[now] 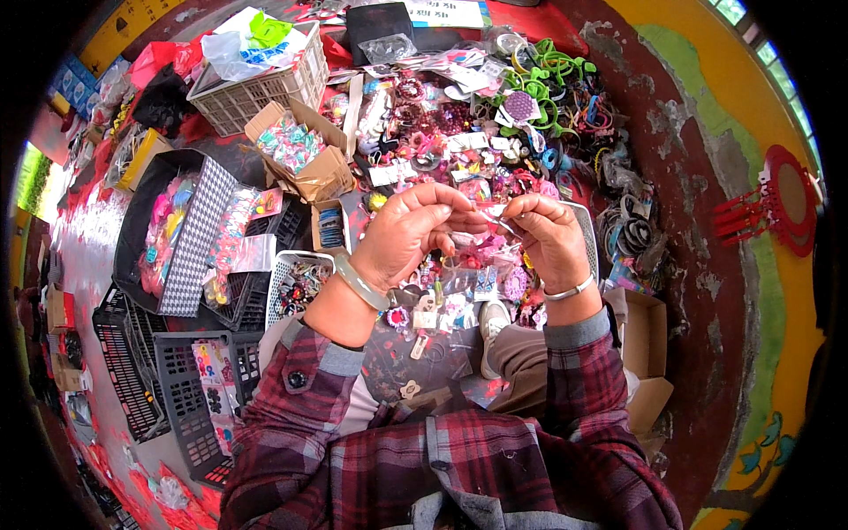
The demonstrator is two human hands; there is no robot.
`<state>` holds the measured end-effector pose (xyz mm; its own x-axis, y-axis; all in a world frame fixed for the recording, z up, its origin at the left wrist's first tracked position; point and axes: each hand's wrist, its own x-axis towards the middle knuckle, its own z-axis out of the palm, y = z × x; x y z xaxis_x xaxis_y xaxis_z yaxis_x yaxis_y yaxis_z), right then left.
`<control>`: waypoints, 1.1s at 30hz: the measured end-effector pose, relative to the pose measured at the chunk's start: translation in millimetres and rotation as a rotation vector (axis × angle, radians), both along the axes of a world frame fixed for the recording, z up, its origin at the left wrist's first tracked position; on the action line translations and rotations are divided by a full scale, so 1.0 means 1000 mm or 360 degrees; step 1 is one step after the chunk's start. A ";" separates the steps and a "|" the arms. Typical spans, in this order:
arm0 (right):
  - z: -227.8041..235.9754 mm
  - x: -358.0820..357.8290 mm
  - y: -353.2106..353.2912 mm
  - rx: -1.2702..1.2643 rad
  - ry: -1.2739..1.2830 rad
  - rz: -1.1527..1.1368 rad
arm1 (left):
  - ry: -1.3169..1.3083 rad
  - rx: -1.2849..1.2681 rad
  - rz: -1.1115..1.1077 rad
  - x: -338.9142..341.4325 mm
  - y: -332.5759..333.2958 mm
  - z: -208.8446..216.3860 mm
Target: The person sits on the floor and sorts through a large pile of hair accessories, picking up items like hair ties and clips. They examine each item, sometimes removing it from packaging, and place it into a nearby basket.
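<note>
In front of me, both hands are raised over a heap of hair accessories (468,141). My right hand (552,237) pinches a small whitish piece (501,219) between thumb and fingertips; its kind is too small to make out. My left hand (408,231) is curled, with thumb and fingers drawn together beside that piece. Whatever those fingers grip is hidden. A pale bangle (360,284) circles my left wrist and a silver one (570,289) my right. Beneath the hands lie pink and red ornaments and clear plastic packets (461,281).
To the left stand a cardboard box of wrapped pieces (294,146), a white basket (296,274), a black houndstooth-patterned bin (196,238) and black crates (190,389). A beige crate (265,97) is behind them. Green headbands (552,75) lie far right, an open carton (643,340) near right.
</note>
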<state>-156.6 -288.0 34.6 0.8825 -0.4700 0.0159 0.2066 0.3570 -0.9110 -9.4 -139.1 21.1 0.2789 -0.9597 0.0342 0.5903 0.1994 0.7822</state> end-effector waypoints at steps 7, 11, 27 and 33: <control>-0.002 -0.001 -0.001 -0.0330 0.0091 0.0013 | -0.0111 -0.0032 0.0010 -0.002 0.002 0.007; 0.000 0.000 0.001 -0.0251 0.0015 -0.0035 | 0.0052 -0.0066 0.0009 -0.001 0.000 0.002; 0.006 -0.001 -0.003 -0.0839 -0.0036 -0.0170 | 0.0162 -0.0138 0.0106 -0.004 -0.004 0.007; 0.006 0.002 0.000 -0.1207 -0.0090 -0.0104 | 0.0131 0.0054 0.0107 0.000 -0.008 -0.010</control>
